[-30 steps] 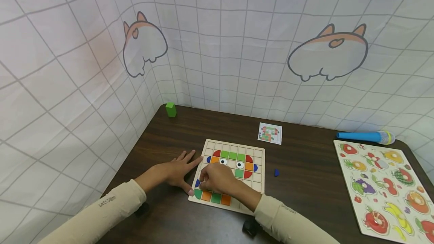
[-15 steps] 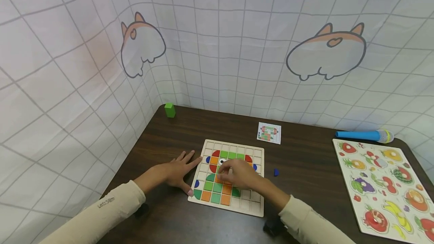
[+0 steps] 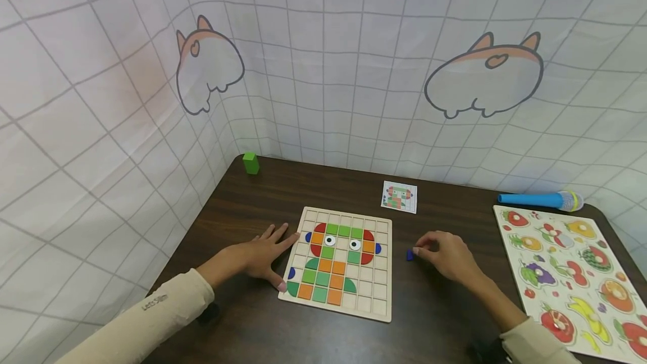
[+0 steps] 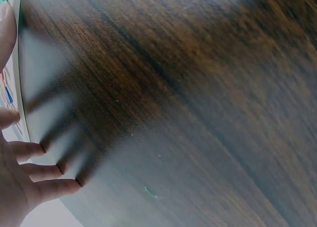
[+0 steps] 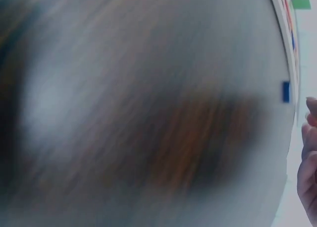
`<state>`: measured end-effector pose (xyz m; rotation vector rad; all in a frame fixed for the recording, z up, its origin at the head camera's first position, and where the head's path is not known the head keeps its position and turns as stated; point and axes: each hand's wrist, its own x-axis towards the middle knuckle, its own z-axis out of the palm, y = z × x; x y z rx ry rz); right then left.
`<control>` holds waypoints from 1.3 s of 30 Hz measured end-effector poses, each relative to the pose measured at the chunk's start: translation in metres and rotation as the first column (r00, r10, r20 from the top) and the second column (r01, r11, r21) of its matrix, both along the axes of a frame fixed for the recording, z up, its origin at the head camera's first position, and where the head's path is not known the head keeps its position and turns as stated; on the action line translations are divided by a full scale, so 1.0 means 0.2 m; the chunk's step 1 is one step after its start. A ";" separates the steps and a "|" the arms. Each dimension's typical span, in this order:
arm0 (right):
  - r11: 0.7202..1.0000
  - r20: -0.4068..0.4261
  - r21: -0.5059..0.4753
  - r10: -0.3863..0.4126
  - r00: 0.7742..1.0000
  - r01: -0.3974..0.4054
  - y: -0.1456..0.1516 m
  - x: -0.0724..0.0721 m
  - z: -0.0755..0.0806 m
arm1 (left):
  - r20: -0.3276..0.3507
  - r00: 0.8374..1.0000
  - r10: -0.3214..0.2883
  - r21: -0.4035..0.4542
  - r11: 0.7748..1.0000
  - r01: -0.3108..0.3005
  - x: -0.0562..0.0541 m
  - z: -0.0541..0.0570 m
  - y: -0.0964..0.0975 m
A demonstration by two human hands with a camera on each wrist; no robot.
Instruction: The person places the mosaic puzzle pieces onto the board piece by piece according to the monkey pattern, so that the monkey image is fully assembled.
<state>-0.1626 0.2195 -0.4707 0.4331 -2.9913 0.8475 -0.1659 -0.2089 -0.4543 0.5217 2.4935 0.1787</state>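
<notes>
A square wooden grid board (image 3: 376, 302) lies on the table, bearing coloured tiles and two eye discs (image 3: 355, 245). My left hand (image 3: 260, 254) is spread flat at its left side, thumb on the lower left corner and forefinger by the edge; in the left wrist view the fingertips touch the table. Right of the board is a loose blue half-round piece (image 3: 409, 255). My right hand (image 3: 447, 254) is just beside it, thumb and forefinger bent towards it. In the right wrist view the blue piece (image 5: 286, 91) shows apart from the fingertips.
A small picture card (image 3: 399, 197) lies behind the board. At the right is a fruit puzzle board (image 3: 551, 296) with a blue toy microphone (image 3: 536, 201) behind it. A green block (image 3: 251, 163) stands at the back left corner. Grid-patterned cloth (image 3: 328, 72) hangs behind the table.
My right hand has moved from over the tiles rightwards, off the board, to the loose blue piece, uncovering the tile pattern. My left hand has stayed at the board's left edge.
</notes>
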 end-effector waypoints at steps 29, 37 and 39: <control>1.000 0.006 0.019 -0.014 1.000 0.014 -0.07 0.05 -0.07 | 0.000 1.000 0.001 -0.009 1.000 -0.001 0.00 0.00 0.00; 1.000 0.020 0.005 -0.011 1.000 0.011 -0.11 0.05 -0.08 | 0.001 1.000 0.005 -0.014 1.000 -0.005 0.00 0.00 0.01; 1.000 0.009 -0.018 0.006 1.000 -0.006 -0.12 0.05 -0.07 | 0.002 1.000 0.003 -0.013 1.000 -0.003 0.00 0.01 0.01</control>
